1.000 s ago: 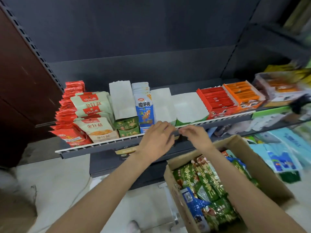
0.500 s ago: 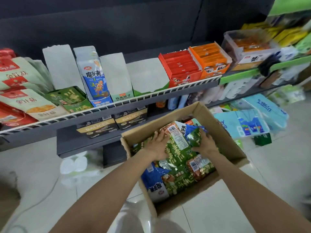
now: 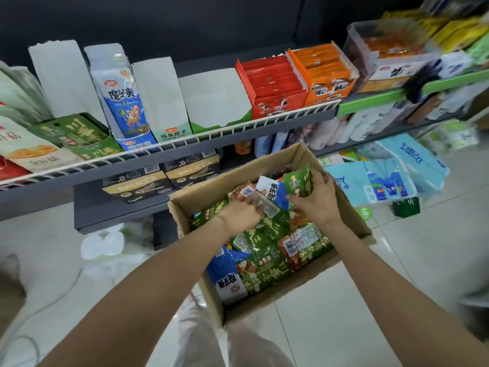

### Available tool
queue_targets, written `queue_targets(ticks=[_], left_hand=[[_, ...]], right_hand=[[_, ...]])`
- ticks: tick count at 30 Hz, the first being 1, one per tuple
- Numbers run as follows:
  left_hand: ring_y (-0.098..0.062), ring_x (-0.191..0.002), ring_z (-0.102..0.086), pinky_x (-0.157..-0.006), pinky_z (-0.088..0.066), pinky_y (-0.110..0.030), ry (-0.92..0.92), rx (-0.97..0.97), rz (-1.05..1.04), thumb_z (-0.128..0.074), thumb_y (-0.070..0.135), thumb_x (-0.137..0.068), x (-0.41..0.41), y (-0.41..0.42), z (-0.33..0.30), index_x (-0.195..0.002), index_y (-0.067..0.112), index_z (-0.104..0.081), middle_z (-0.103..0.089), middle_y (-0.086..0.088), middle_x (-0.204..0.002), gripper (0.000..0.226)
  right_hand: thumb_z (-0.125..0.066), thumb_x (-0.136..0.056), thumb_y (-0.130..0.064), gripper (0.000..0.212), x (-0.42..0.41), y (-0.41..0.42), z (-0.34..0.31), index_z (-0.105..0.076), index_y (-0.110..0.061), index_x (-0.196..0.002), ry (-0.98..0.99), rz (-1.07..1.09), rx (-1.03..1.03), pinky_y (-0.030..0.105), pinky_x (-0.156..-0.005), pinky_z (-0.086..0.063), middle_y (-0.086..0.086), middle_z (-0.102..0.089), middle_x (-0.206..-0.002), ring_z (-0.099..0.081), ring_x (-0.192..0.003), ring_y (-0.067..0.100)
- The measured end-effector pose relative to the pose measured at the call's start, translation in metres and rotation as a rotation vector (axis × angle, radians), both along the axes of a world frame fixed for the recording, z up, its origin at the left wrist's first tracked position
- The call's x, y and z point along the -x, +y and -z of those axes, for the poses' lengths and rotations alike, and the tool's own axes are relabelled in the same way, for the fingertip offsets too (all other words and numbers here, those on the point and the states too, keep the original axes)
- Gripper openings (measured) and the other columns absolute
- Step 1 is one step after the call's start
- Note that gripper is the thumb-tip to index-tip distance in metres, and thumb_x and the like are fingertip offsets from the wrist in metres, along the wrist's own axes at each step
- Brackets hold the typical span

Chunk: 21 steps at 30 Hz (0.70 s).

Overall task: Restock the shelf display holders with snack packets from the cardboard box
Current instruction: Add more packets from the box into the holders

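Note:
An open cardboard box [image 3: 267, 166] on the floor holds several green and blue snack packets [image 3: 264, 268]. My right hand [image 3: 316, 200] grips a small green packet [image 3: 299, 182] lifted above the box's far right corner. My left hand [image 3: 242, 214] is down in the box, fingers curled on a packet with a barcode label [image 3: 262, 201]. Above, the shelf [image 3: 185, 151] carries white display holders [image 3: 214, 99], some looking empty, one with a blue pack [image 3: 120, 99], one with green packs [image 3: 79, 135].
Red [image 3: 270, 83] and orange [image 3: 325, 70] snack boxes stand further right on the shelf. Black DALICCA boxes [image 3: 161, 178] sit on the lower shelf behind the cardboard box. Blue tissue packs [image 3: 383, 178] lie on the floor to the right. White tile floor surrounds the box.
My hands came down from the shelf rail into the box. Since half a second ago my right hand has lifted a green packet, and my left has taken hold of another.

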<state>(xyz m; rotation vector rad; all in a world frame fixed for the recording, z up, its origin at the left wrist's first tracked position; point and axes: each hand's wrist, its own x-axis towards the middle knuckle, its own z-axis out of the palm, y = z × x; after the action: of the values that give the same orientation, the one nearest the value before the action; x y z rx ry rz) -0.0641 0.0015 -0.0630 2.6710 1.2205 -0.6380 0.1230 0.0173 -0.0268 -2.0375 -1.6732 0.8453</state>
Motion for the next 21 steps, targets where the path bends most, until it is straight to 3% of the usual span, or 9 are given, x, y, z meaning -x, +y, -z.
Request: queue_targets(ticks=[2, 4, 7, 9, 11, 14, 17, 19, 21], left_hand=[[-0.032, -0.12, -0.053, -0.091, -0.047, -0.038, -0.14, -0.096, -0.116, -0.041, 0.002, -0.097, 0.003, 0.001, -0.013, -0.135, 0.001, -0.041, -0.051, -0.021, -0.133, 0.038], [-0.028, -0.095, -0.065, -0.071, -0.048, -0.034, -0.314, -0.163, -0.325, -0.044, 0.005, -0.096, 0.009, 0.001, -0.032, -0.118, 0.007, -0.052, -0.065, -0.009, -0.104, 0.023], [-0.028, -0.073, -0.064, -0.057, -0.043, -0.034, -0.678, -0.174, -0.644, -0.042, 0.01, -0.098, 0.023, 0.001, -0.052, -0.103, 0.008, -0.055, -0.062, -0.007, -0.079, 0.014], [-0.025, -0.063, -0.055, -0.058, -0.039, -0.031, -0.954, -0.001, -0.87, -0.04, 0.011, -0.1, 0.029, 0.005, -0.065, -0.092, 0.006, -0.056, -0.058, -0.008, -0.071, 0.019], [-0.024, -0.065, -0.051, -0.065, -0.041, -0.033, -1.164, 0.219, -1.015, -0.041, 0.013, -0.1, 0.032, 0.008, -0.081, -0.091, 0.004, -0.06, -0.054, -0.013, -0.073, 0.023], [-0.03, -0.079, -0.058, -0.076, -0.047, -0.042, -1.361, 0.395, -1.087, -0.04, 0.016, -0.101, 0.038, 0.003, -0.11, -0.094, 0.021, -0.064, -0.063, -0.014, -0.09, 0.025], [-0.023, -0.087, -0.061, -0.077, -0.047, -0.033, -1.495, 0.426, -1.094, -0.04, 0.022, -0.102, 0.056, -0.005, -0.139, -0.097, 0.024, -0.063, -0.067, -0.005, -0.096, 0.024], [-0.019, -0.089, -0.066, -0.074, -0.052, -0.029, -1.53, 0.397, -1.076, -0.044, 0.032, -0.099, 0.072, -0.011, -0.157, -0.099, 0.019, -0.063, -0.07, -0.001, -0.095, 0.023], [-0.022, -0.088, -0.068, -0.07, -0.053, -0.031, -1.469, 0.251, -0.975, -0.055, 0.033, -0.093, 0.091, -0.014, -0.167, -0.1, 0.01, -0.062, -0.07, -0.008, -0.096, 0.024]], right_hand=[[-0.082, -0.069, -0.031, 0.071, -0.001, 0.002, -0.017, -0.046, -0.019, -0.129, 0.142, 0.065, -0.114, 0.039, -0.094, -0.045, 0.01, -0.046, -0.117, -0.049, -0.111, 0.027], [-0.082, -0.07, -0.026, 0.056, -0.001, 0.005, -0.036, -0.048, -0.025, -0.114, 0.329, 0.14, -0.197, 0.03, -0.083, -0.049, -0.002, -0.053, -0.101, -0.057, -0.096, 0.012], [-0.077, -0.076, -0.016, 0.048, 0.006, 0.009, -0.059, -0.046, -0.019, -0.113, 0.779, 0.236, -0.126, 0.023, -0.07, -0.053, -0.002, -0.063, -0.099, -0.064, -0.081, 0.003], [-0.075, -0.078, -0.017, 0.051, 0.018, 0.012, -0.064, -0.045, -0.014, -0.118, 0.868, 0.209, -0.064, 0.023, -0.068, -0.053, 0.0, -0.064, -0.103, -0.065, -0.085, 0.008], [-0.076, -0.078, -0.018, 0.052, 0.038, 0.012, -0.071, -0.044, -0.015, -0.118, 0.895, 0.165, -0.053, 0.028, -0.076, -0.053, -0.001, -0.062, -0.107, -0.063, -0.095, 0.013], [-0.078, -0.075, -0.021, 0.044, 0.067, 0.013, -0.081, -0.048, -0.015, -0.108, 0.932, 0.153, -0.101, 0.041, -0.089, -0.051, 0.006, -0.061, -0.107, -0.06, -0.102, 0.024], [-0.069, -0.081, -0.001, 0.028, 0.095, 0.018, -0.097, -0.048, -0.016, -0.094, 0.987, 0.119, -0.17, 0.031, -0.086, -0.049, 0.006, -0.056, -0.099, -0.055, -0.096, 0.021], [-0.067, -0.082, 0.001, 0.027, 0.116, 0.018, -0.111, -0.048, -0.017, -0.09, 0.972, 0.103, -0.215, 0.019, -0.079, -0.045, 0.001, -0.053, -0.092, -0.053, -0.088, 0.013], [-0.066, -0.084, -0.001, 0.026, 0.141, 0.017, -0.124, -0.046, -0.018, -0.088, 0.964, 0.093, -0.254, 0.014, -0.073, -0.044, -0.004, -0.05, -0.085, -0.05, -0.08, 0.007]])
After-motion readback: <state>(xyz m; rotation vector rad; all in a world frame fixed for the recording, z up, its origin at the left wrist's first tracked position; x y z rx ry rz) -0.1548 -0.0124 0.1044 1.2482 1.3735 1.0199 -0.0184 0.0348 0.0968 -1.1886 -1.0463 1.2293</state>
